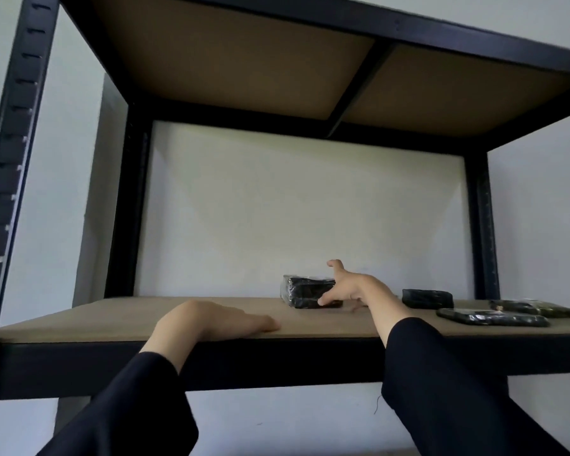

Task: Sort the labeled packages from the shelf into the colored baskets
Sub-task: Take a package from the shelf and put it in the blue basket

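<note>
Reaching right hand (344, 287) touches black package (305, 292).

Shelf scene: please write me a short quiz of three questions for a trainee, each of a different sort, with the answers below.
1. True or false: the left hand grips a package.
2. How many black packages lie on the shelf?
3. Which package does the right hand touch? A) the thick package B) the small package C) a flat package

Key
1. False: it rests flat on the shelf board.
2. Four: thick, small, and two flat ones, the second flat package behind the first.
3. A: thumb at its lower front, fingers spread above; not yet closed round it.
</note>
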